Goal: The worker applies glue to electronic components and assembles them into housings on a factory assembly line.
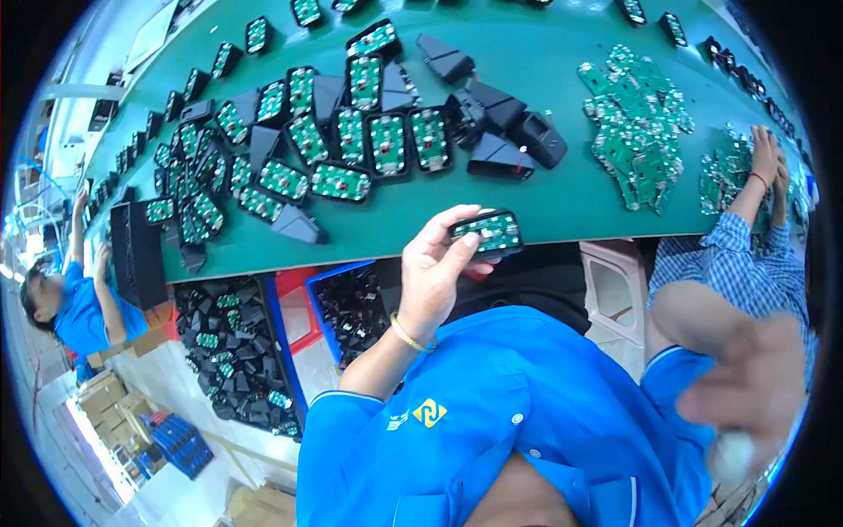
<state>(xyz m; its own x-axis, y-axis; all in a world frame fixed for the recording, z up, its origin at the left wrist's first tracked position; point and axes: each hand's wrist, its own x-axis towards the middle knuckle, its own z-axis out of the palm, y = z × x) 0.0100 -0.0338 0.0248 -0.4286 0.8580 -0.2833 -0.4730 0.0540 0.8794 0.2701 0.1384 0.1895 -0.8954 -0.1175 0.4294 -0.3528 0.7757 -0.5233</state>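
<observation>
Left hand (432, 268): I gripped one black housing (488, 232) with a green board in it, thumb and fingers clamped on its end, just above the near edge of the green table (544, 189)
Right hand (746, 386): low on my right, blurred; I could not tell whether it was open or closed
Filled housings (351, 149): too many to count, in rows on the table
Empty black shells (500, 132): about six, beside them
Loose green boards (637, 123): one heap, uncounted
Bins: blue bin (347, 307) and red bin (299, 312) under the table; a pile of black parts (230, 351) to their left
Cardboard boxes (105, 400): a few brown ones on the floor, far left
</observation>
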